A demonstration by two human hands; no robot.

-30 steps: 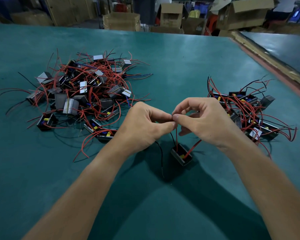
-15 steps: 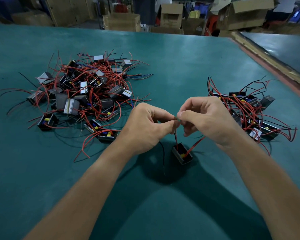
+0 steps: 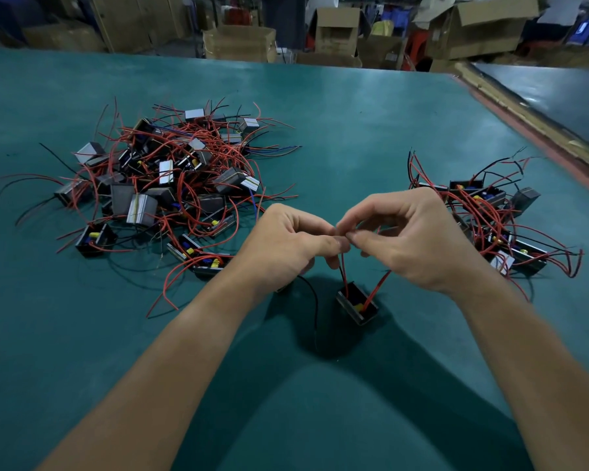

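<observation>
A small black box module [image 3: 357, 304] with a yellow part inside hangs just above the green table, under my hands. Red wires [image 3: 344, 277] rise from it to my fingertips. My left hand [image 3: 286, 246] and my right hand [image 3: 412, 239] meet thumb to thumb above it, each pinching the wire ends between thumb and forefinger. A black wire [image 3: 315, 300] trails down from under my left hand to the table.
A big tangled pile of the same modules with red wires [image 3: 164, 185] lies at the left on the green table [image 3: 337, 130]. A smaller pile [image 3: 490, 222] sits at the right, close behind my right wrist. Cardboard boxes [image 3: 238, 42] stand beyond the far edge.
My hands stay pinched together on the wire ends, with the fingers shifting slightly. The module hangs in nearly the same place.
</observation>
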